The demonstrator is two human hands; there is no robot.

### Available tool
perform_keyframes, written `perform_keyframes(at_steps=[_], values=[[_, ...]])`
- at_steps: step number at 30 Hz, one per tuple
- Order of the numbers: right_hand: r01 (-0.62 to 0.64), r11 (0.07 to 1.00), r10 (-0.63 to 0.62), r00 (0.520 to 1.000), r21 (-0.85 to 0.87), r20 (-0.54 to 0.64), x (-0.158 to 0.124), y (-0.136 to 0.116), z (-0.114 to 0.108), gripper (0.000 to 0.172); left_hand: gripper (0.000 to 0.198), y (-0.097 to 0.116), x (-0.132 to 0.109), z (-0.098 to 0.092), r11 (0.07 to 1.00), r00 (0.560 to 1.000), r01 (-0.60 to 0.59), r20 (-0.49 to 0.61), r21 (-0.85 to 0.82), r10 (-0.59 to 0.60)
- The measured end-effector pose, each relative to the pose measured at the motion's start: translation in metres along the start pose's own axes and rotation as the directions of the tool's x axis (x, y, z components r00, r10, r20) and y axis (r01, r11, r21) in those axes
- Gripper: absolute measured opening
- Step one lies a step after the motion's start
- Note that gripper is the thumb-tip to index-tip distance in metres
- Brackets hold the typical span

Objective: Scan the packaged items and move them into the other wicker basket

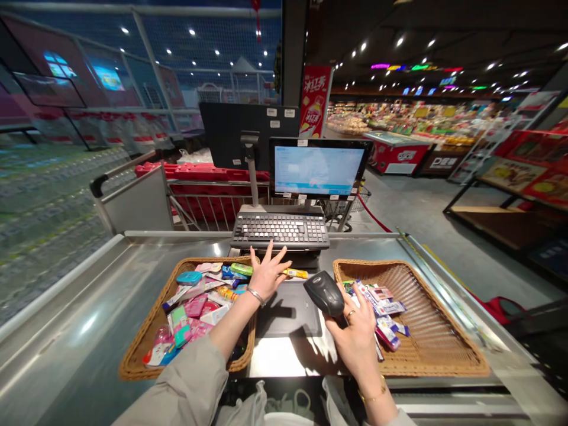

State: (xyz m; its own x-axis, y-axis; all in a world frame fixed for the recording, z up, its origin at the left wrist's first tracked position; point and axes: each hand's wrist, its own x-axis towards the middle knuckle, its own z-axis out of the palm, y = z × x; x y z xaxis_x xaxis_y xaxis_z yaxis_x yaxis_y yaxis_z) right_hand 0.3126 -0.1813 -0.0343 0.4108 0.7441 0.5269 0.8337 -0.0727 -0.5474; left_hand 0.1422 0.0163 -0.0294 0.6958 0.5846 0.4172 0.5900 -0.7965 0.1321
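My left hand (266, 277) is spread over the near edge of the black keyboard (279, 229), fingertips at its lower keys; I cannot tell whether they touch. A small yellow stick-shaped packet (296, 273) shows just beside its thumb. In my right hand (357, 331) is a black barcode scanner (325, 293), its head tilted up and left over the dark flat plate (288, 310) in the counter. The scanner's handle is mostly hidden by the fingers. Left of the plate, a wicker basket (133, 355) holds many mixed small packages. Another wicker basket (444, 319) on the right holds several purple-and-white packets (390, 307).
Behind the keyboard stands a lit monitor (317, 170), with a second dark screen (235, 133) facing away. The steel counter (89, 319) extends to both sides. Grey plastic bags (248, 405) hang at the front edge. Beyond are a cart (208, 201) and shop shelves (510, 177).
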Motion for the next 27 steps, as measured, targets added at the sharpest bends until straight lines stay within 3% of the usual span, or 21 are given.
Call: perform_keyframes(at_steps=[27], values=[[-0.143,0.988,0.13,0.974,-0.057,-0.187,-0.018,0.036,-0.028,0.034,0.025,0.061,0.04,0.006,0.986,0.993,-0.094,0.058,-0.136,0.102]])
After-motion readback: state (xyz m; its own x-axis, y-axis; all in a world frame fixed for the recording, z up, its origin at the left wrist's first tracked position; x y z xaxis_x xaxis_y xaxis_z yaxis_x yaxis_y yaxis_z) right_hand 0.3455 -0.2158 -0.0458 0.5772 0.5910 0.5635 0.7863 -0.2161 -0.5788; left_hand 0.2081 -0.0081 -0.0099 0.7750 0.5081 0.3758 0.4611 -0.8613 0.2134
